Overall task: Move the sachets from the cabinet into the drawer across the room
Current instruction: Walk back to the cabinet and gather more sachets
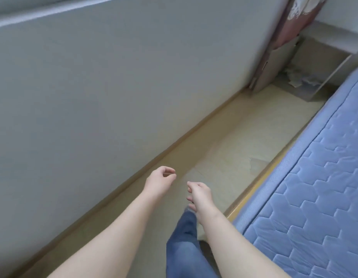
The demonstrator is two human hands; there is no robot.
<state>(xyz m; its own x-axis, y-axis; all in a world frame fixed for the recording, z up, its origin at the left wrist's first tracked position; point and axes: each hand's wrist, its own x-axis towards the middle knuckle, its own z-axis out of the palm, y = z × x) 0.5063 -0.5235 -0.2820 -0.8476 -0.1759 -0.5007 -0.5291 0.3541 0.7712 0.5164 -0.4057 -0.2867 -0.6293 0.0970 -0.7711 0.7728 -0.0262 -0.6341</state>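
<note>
We walk a narrow strip of floor (224, 133) between a grey wall (93, 87), which fills the left and centre of the frame, and a blue quilted mattress (318, 187) along the right edge. At the upper right, under a patterned curtain (294, 19), a low open unit (274, 65) stands at the end of the passage. A loose scatter of pale packets (296, 80), which we take to be the sachets, lies inside it. We cannot tell whether this unit is the cabinet or the drawer.

A leg in blue jeans (184, 237) steps forward at the bottom centre. Both bare arms reach ahead. The left hand (160, 180) hangs with its fingers loosely curled, thumb near forefinger, holding nothing. The right hand (200, 194), just beside it, is likewise slack and, as far as we can see, holds nothing.

We judge this a crossing between loads. If the unit is the cabinet, sachets remain to be carried; if it is the drawer, some are already delivered.
</note>
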